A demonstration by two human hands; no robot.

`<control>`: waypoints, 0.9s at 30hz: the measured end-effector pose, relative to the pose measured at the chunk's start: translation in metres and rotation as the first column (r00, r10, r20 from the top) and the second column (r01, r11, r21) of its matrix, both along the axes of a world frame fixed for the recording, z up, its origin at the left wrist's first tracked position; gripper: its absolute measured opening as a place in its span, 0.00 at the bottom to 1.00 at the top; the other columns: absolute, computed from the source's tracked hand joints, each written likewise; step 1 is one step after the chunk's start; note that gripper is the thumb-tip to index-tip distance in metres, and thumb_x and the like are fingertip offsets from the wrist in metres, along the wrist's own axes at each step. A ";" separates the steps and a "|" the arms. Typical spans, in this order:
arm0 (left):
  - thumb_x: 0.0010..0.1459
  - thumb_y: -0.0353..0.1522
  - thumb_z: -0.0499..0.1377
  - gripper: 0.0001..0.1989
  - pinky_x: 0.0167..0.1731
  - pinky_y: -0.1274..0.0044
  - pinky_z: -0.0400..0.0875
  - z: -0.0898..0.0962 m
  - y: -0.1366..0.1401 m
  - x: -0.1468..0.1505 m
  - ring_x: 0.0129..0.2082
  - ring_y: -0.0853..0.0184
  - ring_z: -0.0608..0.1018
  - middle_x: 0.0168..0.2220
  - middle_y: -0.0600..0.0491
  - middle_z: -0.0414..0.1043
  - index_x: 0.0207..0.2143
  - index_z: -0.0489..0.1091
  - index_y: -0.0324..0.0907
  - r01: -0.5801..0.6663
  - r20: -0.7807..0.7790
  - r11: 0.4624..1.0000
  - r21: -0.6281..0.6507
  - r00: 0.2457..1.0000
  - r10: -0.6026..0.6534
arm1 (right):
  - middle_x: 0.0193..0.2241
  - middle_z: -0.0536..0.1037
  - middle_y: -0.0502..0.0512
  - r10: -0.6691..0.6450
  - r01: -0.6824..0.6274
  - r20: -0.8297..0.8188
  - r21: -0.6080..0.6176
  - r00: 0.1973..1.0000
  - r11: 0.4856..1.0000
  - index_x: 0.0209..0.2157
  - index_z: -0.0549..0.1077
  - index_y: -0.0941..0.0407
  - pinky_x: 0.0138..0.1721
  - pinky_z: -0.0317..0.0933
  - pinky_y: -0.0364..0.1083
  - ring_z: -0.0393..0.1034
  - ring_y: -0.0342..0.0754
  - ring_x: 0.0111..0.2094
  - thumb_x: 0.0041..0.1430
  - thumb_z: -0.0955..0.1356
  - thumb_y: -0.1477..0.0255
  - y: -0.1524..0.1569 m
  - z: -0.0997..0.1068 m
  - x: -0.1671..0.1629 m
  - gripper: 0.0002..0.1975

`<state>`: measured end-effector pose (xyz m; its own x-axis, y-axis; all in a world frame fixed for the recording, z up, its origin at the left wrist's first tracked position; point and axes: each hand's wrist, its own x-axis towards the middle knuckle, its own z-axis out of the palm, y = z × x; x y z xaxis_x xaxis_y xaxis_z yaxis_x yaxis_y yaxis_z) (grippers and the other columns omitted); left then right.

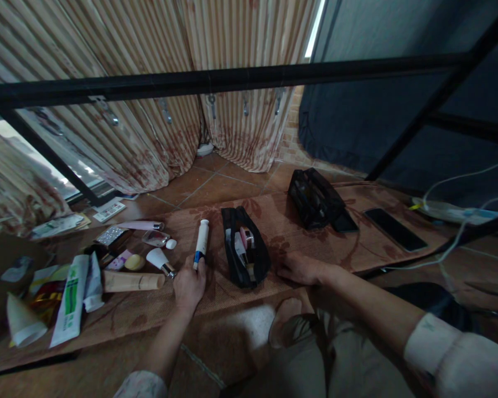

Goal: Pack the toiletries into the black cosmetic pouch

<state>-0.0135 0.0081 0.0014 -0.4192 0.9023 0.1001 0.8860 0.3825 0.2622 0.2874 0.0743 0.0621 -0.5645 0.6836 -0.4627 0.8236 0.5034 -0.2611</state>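
My left hand [191, 284] had its fingers closed on the lower end of a slim white tube [202, 237] with a blue band, thumb near the band, rest of the tube pointing away from me. Couldn't tell if the tube was lifted or lying on the brown patterned cloth [216, 301].

My right hand [301, 269] was down on the cloth, fingers bent, tips toward the black mesh pouch [263, 260]; how far apart those fingers were, couldn't tell, too dark and partly hidden. Nothing visible in that grip.

Pouch lay between my hands, mouth gaping, a pink-sided jar [248, 237] among the items inside. Its right side was just beside my right fingertips; the white tube was just left of it.

Left of my left hand: silver-ended white item [160, 261] nearest, then a beige tube [133, 281], then a white-and-green tube [70, 301]. Second black pouch [315, 199] sat beyond my right hand, a phone [395, 228] farther right.
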 end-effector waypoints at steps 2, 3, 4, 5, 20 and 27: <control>0.65 0.42 0.45 0.19 0.27 0.75 0.62 0.001 0.000 0.000 0.30 0.59 0.79 0.28 0.47 0.77 0.47 0.67 0.40 0.002 0.010 1.000 0.001 1.000 -0.002 | 0.37 0.80 0.63 -0.009 0.009 -0.007 -0.004 1.000 1.000 0.39 0.78 0.60 0.35 0.59 0.42 0.75 0.51 0.38 0.61 0.63 0.67 -0.001 0.001 0.000 0.15; 0.65 0.41 0.45 0.19 0.27 0.75 0.62 0.002 -0.001 0.001 0.31 0.59 0.79 0.29 0.47 0.77 0.47 0.67 0.40 0.004 0.012 1.000 0.001 1.000 -0.004 | 0.37 0.80 0.63 -0.018 0.018 -0.002 -0.009 1.000 1.000 0.39 0.78 0.60 0.34 0.59 0.41 0.75 0.50 0.37 0.61 0.63 0.67 -0.001 0.001 0.000 0.15; 0.65 0.41 0.45 0.19 0.28 0.75 0.63 0.002 -0.001 0.001 0.31 0.59 0.79 0.29 0.47 0.77 0.47 0.67 0.40 0.006 0.012 1.000 0.001 1.000 -0.006 | 0.37 0.80 0.63 -0.027 0.028 0.009 -0.012 1.000 1.000 0.38 0.78 0.60 0.33 0.59 0.41 0.75 0.50 0.37 0.61 0.63 0.66 -0.001 0.002 0.000 0.15; 0.64 0.41 0.46 0.19 0.28 0.75 0.63 0.003 -0.001 0.001 0.32 0.59 0.80 0.29 0.47 0.77 0.47 0.67 0.41 0.007 0.012 1.000 0.002 1.000 -0.007 | 0.37 0.80 0.63 -0.033 0.033 0.019 -0.013 0.999 0.999 0.38 0.78 0.60 0.33 0.59 0.41 0.75 0.50 0.36 0.61 0.63 0.66 -0.001 0.002 0.000 0.16; 0.59 0.41 0.52 0.19 0.30 0.75 0.63 -0.001 0.000 0.000 0.34 0.59 0.80 0.32 0.47 0.78 0.49 0.67 0.42 -0.002 0.036 1.000 0.022 0.999 0.001 | 0.37 0.80 0.65 0.001 -0.001 0.021 0.000 1.000 1.000 0.39 0.78 0.61 0.35 0.60 0.42 0.75 0.53 0.38 0.61 0.63 0.67 -0.002 0.006 -0.002 0.15; 0.60 0.41 0.51 0.18 0.28 0.75 0.63 -0.001 0.000 0.001 0.32 0.58 0.80 0.30 0.48 0.78 0.48 0.67 0.42 -0.003 0.028 1.000 0.005 1.000 0.003 | 0.37 0.80 0.65 -0.024 0.024 0.006 0.006 1.000 1.000 0.39 0.78 0.62 0.32 0.59 0.42 0.75 0.52 0.37 0.61 0.63 0.67 -0.002 0.001 0.000 0.16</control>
<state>-0.0129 0.0078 0.0008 -0.4249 0.9004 0.0933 0.8771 0.3839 0.2887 0.2873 0.0726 0.0635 -0.5452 0.6997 -0.4617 0.8369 0.4854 -0.2527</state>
